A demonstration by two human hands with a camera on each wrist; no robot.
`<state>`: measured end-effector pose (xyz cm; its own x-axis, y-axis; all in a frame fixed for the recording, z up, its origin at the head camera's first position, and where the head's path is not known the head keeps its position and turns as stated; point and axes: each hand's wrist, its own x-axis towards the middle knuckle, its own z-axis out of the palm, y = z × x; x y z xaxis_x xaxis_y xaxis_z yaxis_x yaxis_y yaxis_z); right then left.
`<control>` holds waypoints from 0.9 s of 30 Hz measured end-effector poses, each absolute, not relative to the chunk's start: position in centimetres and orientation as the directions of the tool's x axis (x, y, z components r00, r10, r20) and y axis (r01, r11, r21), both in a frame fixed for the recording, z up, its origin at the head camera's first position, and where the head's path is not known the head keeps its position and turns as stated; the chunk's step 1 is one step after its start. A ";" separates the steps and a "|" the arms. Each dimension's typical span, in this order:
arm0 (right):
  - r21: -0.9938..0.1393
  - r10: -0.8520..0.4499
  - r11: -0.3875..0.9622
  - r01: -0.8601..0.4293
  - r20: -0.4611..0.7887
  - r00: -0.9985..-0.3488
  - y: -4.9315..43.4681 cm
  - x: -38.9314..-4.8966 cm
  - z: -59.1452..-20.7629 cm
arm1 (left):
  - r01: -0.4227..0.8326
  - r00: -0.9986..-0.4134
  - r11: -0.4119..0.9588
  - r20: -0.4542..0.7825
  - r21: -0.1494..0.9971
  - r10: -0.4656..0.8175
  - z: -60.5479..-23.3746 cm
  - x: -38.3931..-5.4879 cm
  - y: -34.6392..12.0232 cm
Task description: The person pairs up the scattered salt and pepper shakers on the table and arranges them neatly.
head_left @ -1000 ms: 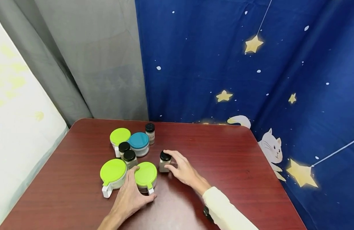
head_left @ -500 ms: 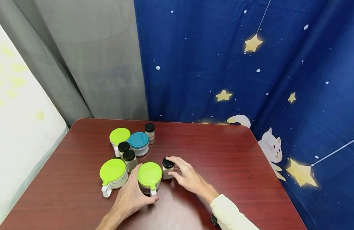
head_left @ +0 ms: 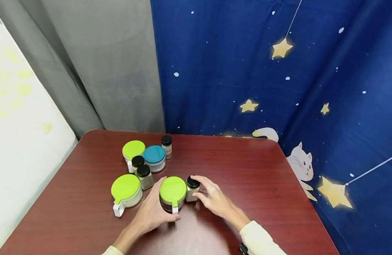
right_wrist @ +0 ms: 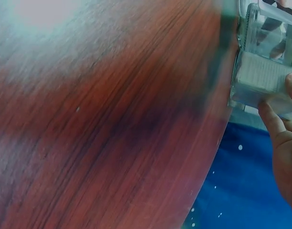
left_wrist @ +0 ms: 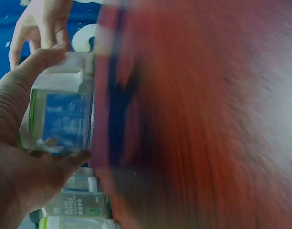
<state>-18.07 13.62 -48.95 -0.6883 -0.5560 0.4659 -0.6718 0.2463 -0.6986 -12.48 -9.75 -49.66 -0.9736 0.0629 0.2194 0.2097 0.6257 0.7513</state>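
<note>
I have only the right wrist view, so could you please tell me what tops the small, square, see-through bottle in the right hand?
Observer: A round black cap tops that small, square, see-through bottle.
Operator: Thank you; what lid is on the see-through jar beside it?
Observer: It has a round, lime-green lid.
Operator: Lovely, and is any other jar's lid a different colour?
Observer: Yes, farther back, a pale, round jar has a blue lid.

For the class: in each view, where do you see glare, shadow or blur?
Head view: pale sheen on the table between the forearms, soft shadow below the right hand; left wrist view: wood grain smeared, hazy glare at the right edge; right wrist view: white glare upper left, a dark blurry shadow mid-table.
</note>
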 end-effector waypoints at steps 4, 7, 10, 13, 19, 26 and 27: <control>-0.718 -0.547 0.246 -0.652 0.453 -0.705 14.2 -18.1 -48.7 | 0.223 -0.974 0.567 0.204 0.793 0.099 -49.7 -13.5 -9.4; -0.727 -0.544 0.255 -0.638 0.437 -0.716 14.7 -18.2 -48.7 | 0.233 -0.972 0.564 0.202 0.792 0.118 -49.7 -14.1 -9.1; -0.712 -0.532 0.290 -0.639 0.435 -0.727 15.2 -18.5 -48.5 | 0.251 -0.968 0.573 0.207 0.780 0.143 -49.7 -14.9 -8.7; -0.690 -0.524 0.321 -0.649 0.441 -0.728 15.7 -18.8 -48.4 | 0.275 -0.961 0.572 0.220 0.773 0.165 -49.5 -15.6 -8.2; -0.713 -0.502 0.308 -0.630 0.441 -0.744 16.9 -19.7 -48.6 | 0.290 -0.957 0.526 0.228 0.799 0.180 -49.3 -17.1 -7.2; -0.729 -0.428 0.288 -0.621 0.482 -0.765 18.5 -20.0 -48.1 | 0.226 -0.973 0.585 0.149 0.779 0.176 -49.5 -19.0 -6.0; -0.729 -0.418 0.291 -0.620 0.486 -0.768 18.6 -20.0 -47.9 | 0.222 -0.973 0.590 0.140 0.776 0.182 -49.6 -19.4 -5.8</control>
<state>-20.02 18.65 -47.90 -0.7676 -0.4175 0.4863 -0.6199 0.2910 -0.7287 -19.35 -5.85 -49.56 -0.9732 0.1821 0.1403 0.2223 0.5899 0.7763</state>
